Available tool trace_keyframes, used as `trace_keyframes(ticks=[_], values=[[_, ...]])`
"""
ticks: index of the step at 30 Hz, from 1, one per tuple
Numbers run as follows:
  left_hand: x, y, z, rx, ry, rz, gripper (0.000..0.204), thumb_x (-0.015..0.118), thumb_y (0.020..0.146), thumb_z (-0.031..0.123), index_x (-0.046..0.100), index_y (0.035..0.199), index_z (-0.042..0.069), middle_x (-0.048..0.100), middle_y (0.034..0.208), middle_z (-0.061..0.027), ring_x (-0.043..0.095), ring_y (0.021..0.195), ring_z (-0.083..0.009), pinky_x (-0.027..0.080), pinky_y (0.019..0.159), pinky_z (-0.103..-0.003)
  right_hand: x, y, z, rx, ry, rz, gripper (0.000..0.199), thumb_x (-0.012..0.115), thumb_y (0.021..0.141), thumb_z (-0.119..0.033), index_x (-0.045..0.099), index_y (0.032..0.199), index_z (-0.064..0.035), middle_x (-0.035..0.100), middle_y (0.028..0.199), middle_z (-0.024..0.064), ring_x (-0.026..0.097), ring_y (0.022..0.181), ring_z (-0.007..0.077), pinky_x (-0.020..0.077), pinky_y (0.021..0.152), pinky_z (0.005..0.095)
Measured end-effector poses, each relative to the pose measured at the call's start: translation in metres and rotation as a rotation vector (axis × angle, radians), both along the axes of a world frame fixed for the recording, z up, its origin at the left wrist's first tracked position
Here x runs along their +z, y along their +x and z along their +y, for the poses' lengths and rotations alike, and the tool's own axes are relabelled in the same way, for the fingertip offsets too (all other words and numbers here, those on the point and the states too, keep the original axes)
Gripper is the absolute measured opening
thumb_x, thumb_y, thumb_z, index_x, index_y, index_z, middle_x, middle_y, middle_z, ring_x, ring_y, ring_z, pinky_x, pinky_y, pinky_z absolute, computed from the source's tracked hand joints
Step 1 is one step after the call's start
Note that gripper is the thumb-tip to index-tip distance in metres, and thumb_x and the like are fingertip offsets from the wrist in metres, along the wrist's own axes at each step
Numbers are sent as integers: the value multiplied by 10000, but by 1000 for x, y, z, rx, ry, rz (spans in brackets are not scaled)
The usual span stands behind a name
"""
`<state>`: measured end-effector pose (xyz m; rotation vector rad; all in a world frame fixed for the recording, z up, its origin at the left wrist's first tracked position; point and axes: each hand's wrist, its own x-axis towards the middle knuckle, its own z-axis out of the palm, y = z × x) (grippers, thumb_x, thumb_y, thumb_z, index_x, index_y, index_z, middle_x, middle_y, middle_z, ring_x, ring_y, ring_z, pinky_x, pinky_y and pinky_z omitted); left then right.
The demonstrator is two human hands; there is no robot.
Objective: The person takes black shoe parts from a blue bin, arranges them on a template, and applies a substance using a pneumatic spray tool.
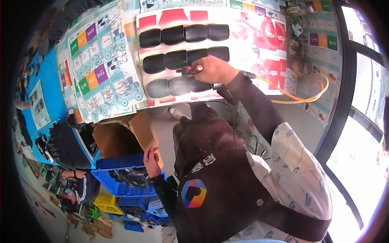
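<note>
1. While the bench [142, 106] is carrying the work, printed sheets [97, 60] are lying stacked over its left part.
2. Beside them, a red-and-white sheet [251, 48] is spreading under the black pads.
3. Below the bench's front edge, a cardboard box [144, 133] is standing open, with a blue crate [106, 178] sitting just nearer the person.
4. An orange hose [320, 91] is looping out to the right and seems to be feeding the spray gun.
5. The right hand [216, 67] is reaching over the pads, its fingers clamping around the gun.
6. The left hand [152, 163] is hanging near the box and crate, fingers loosely bent and apparently holding nothing.
7. The black pads [173, 35] are lying on the red-and-white sheet in three rows, the nearest partly screened by gun and hand; its two leftmost pads are looking greyer, perhaps from fresh spray.
8. The spray gun [186, 72] is hovering around the middle and nearest rows, so coating the pads is probably the step in hand; the next move is calling for a steady, even sweep along the nearest row, without the nozzle touching.
</note>
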<state>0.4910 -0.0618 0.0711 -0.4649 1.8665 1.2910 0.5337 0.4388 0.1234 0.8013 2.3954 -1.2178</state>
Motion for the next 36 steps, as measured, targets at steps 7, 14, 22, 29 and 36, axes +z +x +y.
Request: trace_keyframes(ticks=[7, 14, 22, 29, 36], values=[[3, 12, 22, -12, 4, -25, 246, 569, 1039, 139, 652, 1236, 16, 710, 1025, -85, 460, 621, -36, 331, 524, -187, -10, 7, -1, -13, -125, 102, 369, 655, 768, -262, 752, 1060, -58, 705, 948, 254, 667, 948, 434, 537, 882, 467], [14, 19, 17, -14, -34, 3, 253, 571, 1035, 140, 653, 1238, 14, 708, 1043, -98, 477, 626, -48, 336, 525, -190, 14, 42, 2, -32, -68, -31, 283, 645, 789, -253, 739, 968, -55, 700, 899, 245, 665, 897, 443, 540, 819, 489], [8, 31, -1, -42, 61, 20, 264, 577, 1037, 160, 647, 1243, 10, 707, 1028, -84, 476, 622, -42, 331, 517, -189, 21, 109, -21, -45, 58, 143, 278, 634, 787, -158, 737, 1028, -66, 694, 853, 230, 670, 843, 427, 544, 780, 474], [10, 43, -35, -25, 176, 57, 251, 577, 1040, 151, 654, 1245, 28, 705, 1013, -59, 467, 629, -30, 320, 519, -180, 37, 135, -77, 27, 280, 252, 207, 617, 776, -149, 711, 939, -61, 680, 773, 205, 667, 758, 434, 538, 714, 508], [-8, 79, -106, 40, 215, 80, 235, 580, 1036, 147, 663, 1229, 41, 711, 1018, -56, 473, 633, -23, 323, 512, -174, 17, 161, -115, 70, 437, 269, 201, 609, 788, -166, 702, 950, -92, 682, 757, 208, 679, 745, 419, 543, 693, 509]])
